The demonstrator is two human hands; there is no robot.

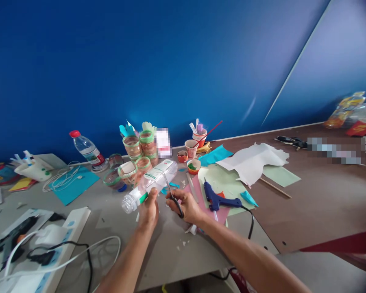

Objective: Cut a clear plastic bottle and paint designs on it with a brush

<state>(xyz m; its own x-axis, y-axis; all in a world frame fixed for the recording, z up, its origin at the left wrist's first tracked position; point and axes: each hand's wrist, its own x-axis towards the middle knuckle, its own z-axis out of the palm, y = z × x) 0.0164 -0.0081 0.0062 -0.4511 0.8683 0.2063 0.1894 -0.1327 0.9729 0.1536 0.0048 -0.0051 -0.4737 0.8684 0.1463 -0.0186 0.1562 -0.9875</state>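
My left hand (149, 211) grips an empty clear plastic bottle (151, 184) near its neck. The bottle is held lying on its side above the grey table, open mouth toward the lower left. My right hand (186, 205) is closed on a pair of black-handled scissors (172, 194). The scissor blades point up and rest against the bottle's side. Small white scraps lie on the table below both hands.
A blue glue gun (219, 199) lies on pale green paper right of my hands. Decorated cups (138, 152), a red-capped water bottle (87, 150) and paint cups stand behind. A power strip (61, 238) with cables sits at lower left. White paper (254, 160) covers the brown board.
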